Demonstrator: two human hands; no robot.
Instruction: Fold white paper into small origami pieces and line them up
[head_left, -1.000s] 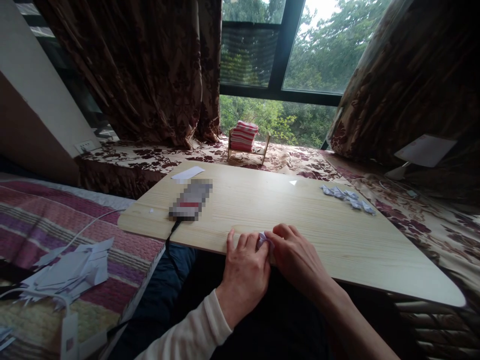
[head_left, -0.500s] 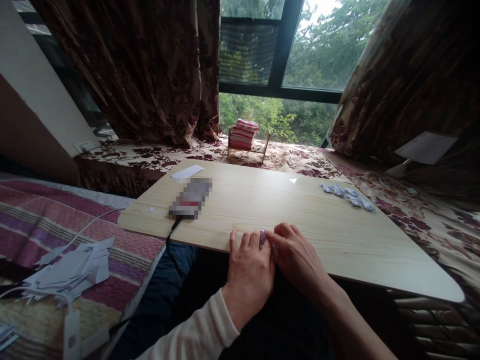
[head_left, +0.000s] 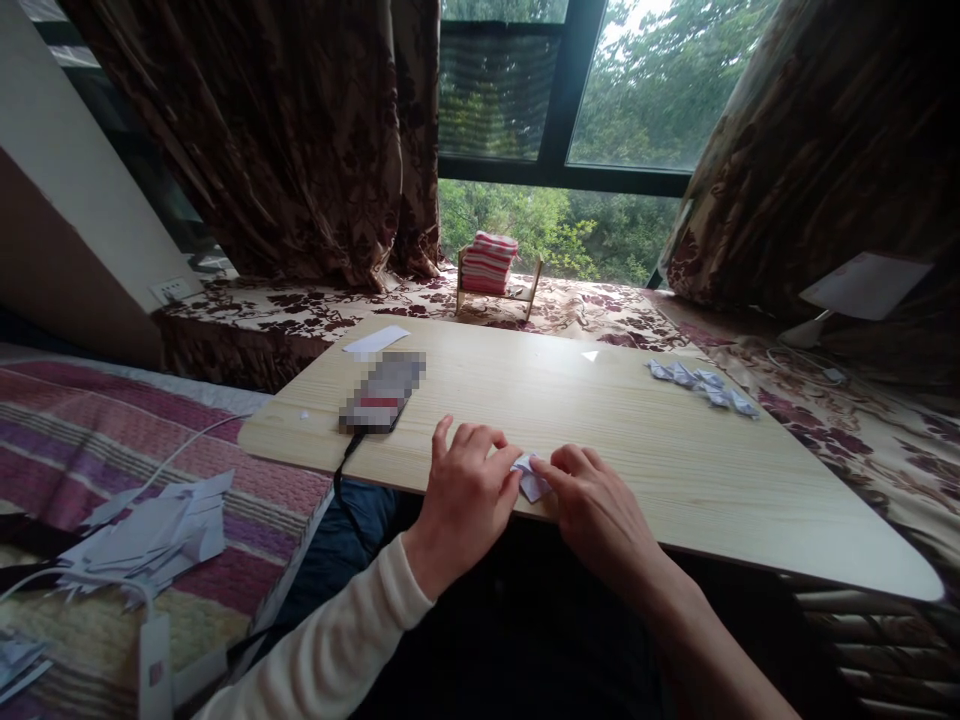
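A small folded piece of white paper lies at the near edge of the pale wooden table, between my two hands. My left hand pinches its left side with thumb and forefinger, the other fingers raised. From the other side my right hand presses on it, fingers curled and index tip on the paper. Toward the table's far right lie several folded paper pieces in a cluster. A flat white paper strip rests at the far left.
A blurred-out device with a black cable sits on the table's left. Loose paper strips and a white power strip lie on the striped bed cover. Behind the table, a small rack holds folded red-and-white cloths; a lamp stands right.
My left hand has shifted left and lifted its fingers, uncovering more of the folded paper. My right hand stays nearly in place on it.
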